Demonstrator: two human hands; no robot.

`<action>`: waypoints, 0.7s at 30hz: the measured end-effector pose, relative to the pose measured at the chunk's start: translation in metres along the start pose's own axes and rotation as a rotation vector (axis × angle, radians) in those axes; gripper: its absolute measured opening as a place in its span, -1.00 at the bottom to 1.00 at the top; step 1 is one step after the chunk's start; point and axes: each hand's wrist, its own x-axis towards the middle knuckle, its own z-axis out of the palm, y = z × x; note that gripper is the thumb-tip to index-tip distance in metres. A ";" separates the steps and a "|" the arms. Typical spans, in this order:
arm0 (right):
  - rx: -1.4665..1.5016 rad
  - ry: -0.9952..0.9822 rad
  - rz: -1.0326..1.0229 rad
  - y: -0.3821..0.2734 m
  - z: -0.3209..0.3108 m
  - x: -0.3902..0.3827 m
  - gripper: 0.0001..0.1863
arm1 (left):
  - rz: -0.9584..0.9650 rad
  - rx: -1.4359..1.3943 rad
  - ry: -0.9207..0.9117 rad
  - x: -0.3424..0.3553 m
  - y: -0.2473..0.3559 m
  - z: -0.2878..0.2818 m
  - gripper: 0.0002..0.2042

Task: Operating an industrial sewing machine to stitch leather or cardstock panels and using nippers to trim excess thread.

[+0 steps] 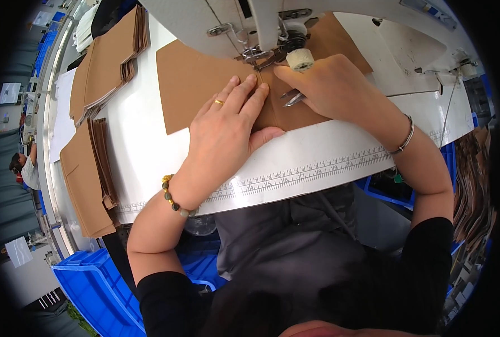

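A brown flat piece of material (184, 85) lies on the white sewing table under the presser foot (260, 63) of a white sewing machine (205, 14). My left hand (227, 121) rests on the piece with fingers stretched out, their tips just left of and below the foot; the thumb lies near its front edge. My right hand (340, 90) is curled right of the foot, index finger reaching toward it, and holds small metal snips or tweezers (293, 99), pointing left. Part of the piece is hidden under my hands and the machine.
Two stacks of brown pieces (101, 64) (83, 180) lie at the left on the table. Blue crates (87, 286) (387, 194) stand below both sides. Bundled brown material (474, 191) hangs at the right. A co-worker (28, 168) is visible at far left. A ruler strip runs along the table's front edge.
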 end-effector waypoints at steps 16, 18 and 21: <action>-0.026 0.019 -0.020 -0.001 -0.002 -0.003 -0.93 | -0.010 -0.021 0.013 0.003 -0.002 0.002 -0.34; -0.020 0.024 -0.021 -0.001 0.000 -0.003 -0.93 | -0.013 -0.023 0.011 0.003 -0.002 0.002 -0.34; -0.030 0.029 -0.022 0.000 0.000 -0.003 -0.93 | -0.012 -0.025 0.011 0.004 -0.002 0.002 -0.35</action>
